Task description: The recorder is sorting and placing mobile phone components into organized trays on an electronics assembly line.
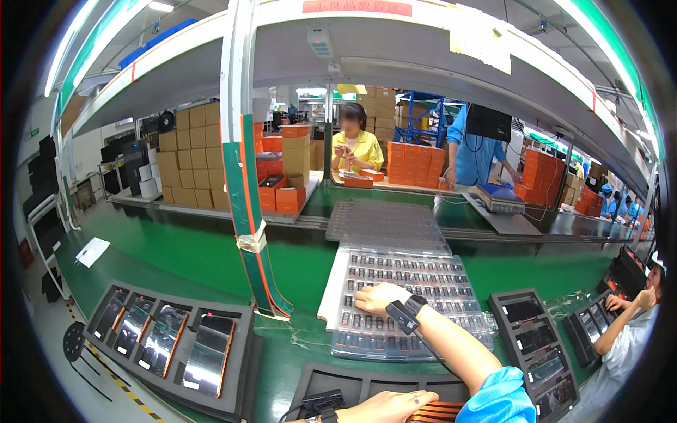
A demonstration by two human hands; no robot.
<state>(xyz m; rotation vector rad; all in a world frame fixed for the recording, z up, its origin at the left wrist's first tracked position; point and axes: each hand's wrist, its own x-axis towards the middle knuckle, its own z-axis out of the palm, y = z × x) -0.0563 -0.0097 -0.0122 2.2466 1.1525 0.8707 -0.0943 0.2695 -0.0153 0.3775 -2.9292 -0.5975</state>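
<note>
My right hand [379,299] reaches over a clear plastic tray [384,350] filled with rows of small dark rectangular parts. Its fingertips bend down together at the tray's left side, and whatever lies between them is hidden. A black strap with a small device [403,316] circles that wrist. Low in the picture, my left hand [388,407] is closed at the left end of several stacked flat dark panels with orange edges [436,410], partly cut off by the lower edge. Beneath it sits a dark foam tray [331,377] with recesses.
At left, a foam tray [243,321] holds orange-edged glossy panels; another foam tray [504,304] stands at right. More clear trays [384,218] lie behind mine. A taped post [247,211] rises left of centre. A co-worker [627,317] sits at right, another [361,151] across.
</note>
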